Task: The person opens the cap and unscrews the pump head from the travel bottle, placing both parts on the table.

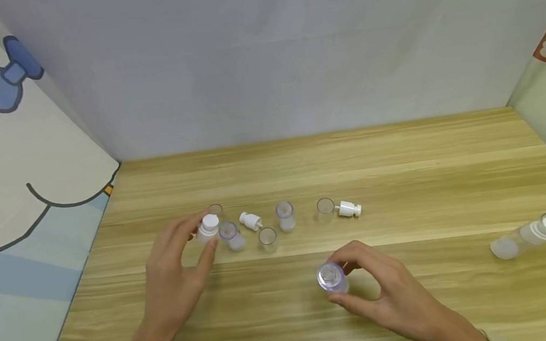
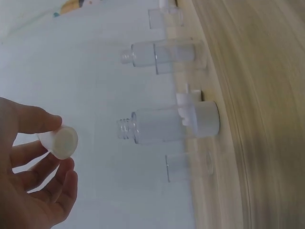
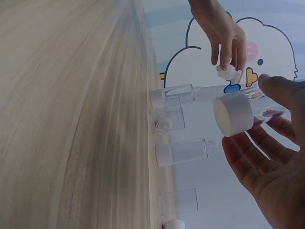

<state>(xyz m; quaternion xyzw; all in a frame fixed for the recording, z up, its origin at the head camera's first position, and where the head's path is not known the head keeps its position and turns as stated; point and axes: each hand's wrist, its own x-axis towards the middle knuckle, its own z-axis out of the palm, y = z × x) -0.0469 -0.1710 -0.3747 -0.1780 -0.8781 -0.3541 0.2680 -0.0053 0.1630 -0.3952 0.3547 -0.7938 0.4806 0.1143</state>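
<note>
Over the left part of the table, my left hand (image 1: 177, 273) pinches a white pump head (image 1: 208, 227) between thumb and fingertips. The right wrist view shows the same pump head (image 3: 228, 73) held above the tabletop. My right hand (image 1: 386, 290) grips a clear bottle (image 1: 332, 278) by its sides, its threaded neck uncovered. In the right wrist view this bottle's white base (image 3: 233, 114) faces the camera. Beside the left hand stands a second uncapped clear bottle (image 1: 233, 237), with a third one (image 1: 285, 216) farther right.
Clear covers (image 1: 268, 239) stand among the bottles, another cover (image 1: 326, 210) to their right. White pump heads lie on their sides, one pump head (image 1: 251, 221) centre-left, another pump head (image 1: 349, 209) farther right. An assembled bottle (image 1: 527, 237) stands at far right. A pale wall (image 1: 294, 82) backs the wooden table (image 1: 246, 313).
</note>
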